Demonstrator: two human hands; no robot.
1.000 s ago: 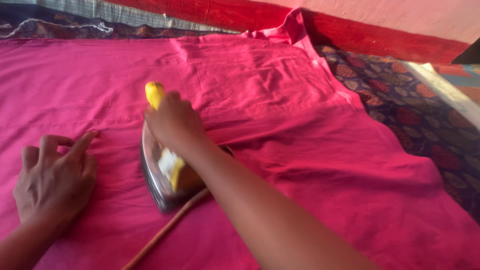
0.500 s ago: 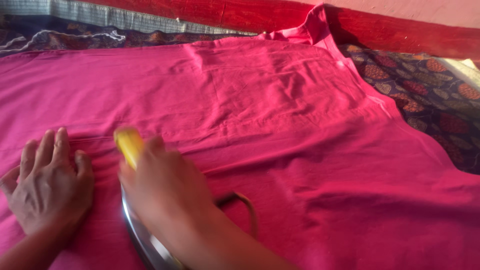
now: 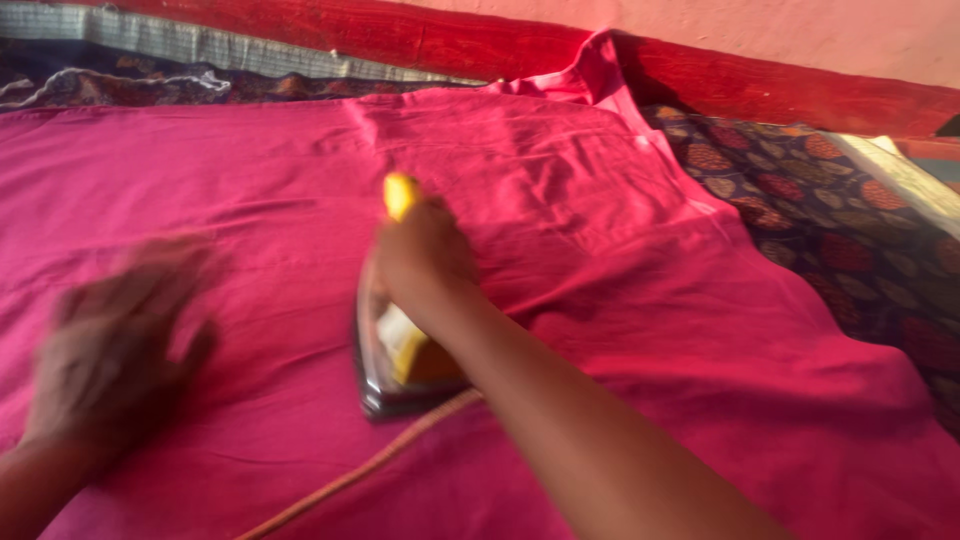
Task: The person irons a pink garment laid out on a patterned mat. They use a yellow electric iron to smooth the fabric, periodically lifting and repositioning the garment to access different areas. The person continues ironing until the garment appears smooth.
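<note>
A large pink cloth (image 3: 620,300) lies spread flat across the surface. On it stands a steel iron (image 3: 400,350) with a yellow handle, near the middle of the view. My right hand (image 3: 425,255) is closed around that handle. An orange-brown cord (image 3: 350,478) runs from the iron's back toward the bottom edge. My left hand (image 3: 110,350) lies on the cloth to the left of the iron, blurred by motion, with its fingers spread and nothing in it.
A dark patterned sheet (image 3: 840,230) shows under the cloth at the right and along the top left. A red band (image 3: 780,85) runs along the base of the pale wall behind. A grey striped strip (image 3: 200,40) lies at the top left.
The iron and my right hand have moved forward and to the right over the cloth. My left hand has shifted on the cloth and is now blurred.
</note>
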